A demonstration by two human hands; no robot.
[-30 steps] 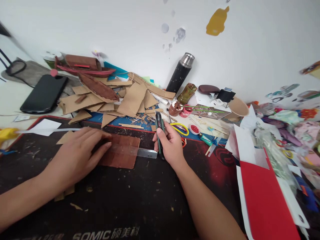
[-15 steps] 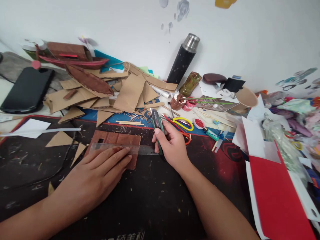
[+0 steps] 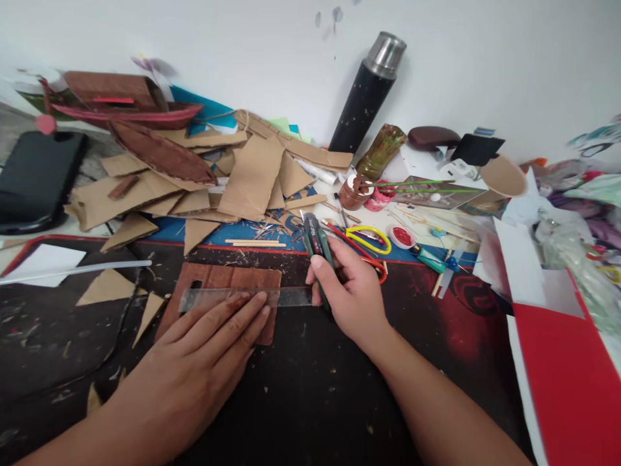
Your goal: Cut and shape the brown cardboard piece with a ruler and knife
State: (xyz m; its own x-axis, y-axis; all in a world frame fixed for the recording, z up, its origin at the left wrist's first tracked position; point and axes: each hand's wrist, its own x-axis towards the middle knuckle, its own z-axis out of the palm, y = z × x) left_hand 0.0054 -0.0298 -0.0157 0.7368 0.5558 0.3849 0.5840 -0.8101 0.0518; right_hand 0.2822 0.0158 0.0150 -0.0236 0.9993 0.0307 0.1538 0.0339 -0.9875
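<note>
My left hand (image 3: 204,356) lies flat with its fingers stretched out, pressing a clear ruler (image 3: 294,296) onto a brown painted piece of cardboard (image 3: 233,275). The ruler runs across the cardboard and sticks out past its right edge. A small dark slot shows near the cardboard's upper left. My right hand (image 3: 352,288) is closed around a dark green utility knife (image 3: 317,243), its tip pointing up and away from me. The fingers of this hand are at the ruler's right end; whether they also pinch it is unclear.
Behind the black mat (image 3: 301,388) lie cardboard scraps (image 3: 252,175), a brown boat model (image 3: 130,113), yellow-handled scissors (image 3: 371,239) and paint jars (image 3: 354,191). A black thermos (image 3: 363,97) stands by the wall. Red paper (image 3: 563,369) lies to the right, a black phone (image 3: 36,178) to the left.
The camera view has shifted slightly downward and closer. Both hands keep nearly the same places on the ruler and knife; the cardboard has not visibly moved on the mat.
</note>
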